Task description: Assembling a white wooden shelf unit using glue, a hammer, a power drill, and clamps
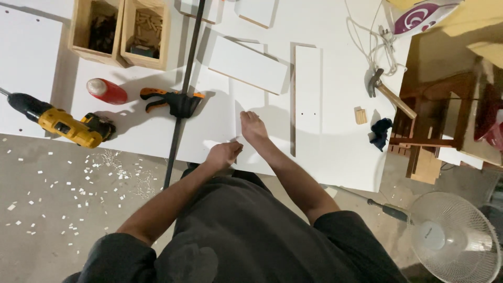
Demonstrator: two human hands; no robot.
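1. Head view: my left hand [224, 155] pinched shut on the white panel [209, 123] at the counter's [340, 157] near edge.
2. My right hand [253, 127] pressed flat and open on it.
3. I judged the panel stiff, slick and fairly light; best gripped by its edges.

A white tabletop [335, 157] fills the upper middle of the frame, and white panels [247, 64] are laid on it, one long panel [307, 89] showing a brown raw edge. At the left, a yellow and black drill [63, 124] is seen beside a red can [106, 90] with a pale cap. An orange and black clamp [173, 102] is fixed on a black bar. Light wooden boxes [121, 32] are set at the upper left. At the upper right, a white and magenta iron [423, 14] is seen. The grey floor [52, 209] is speckled with white chips. A white fan [455, 238] stands at the lower right.
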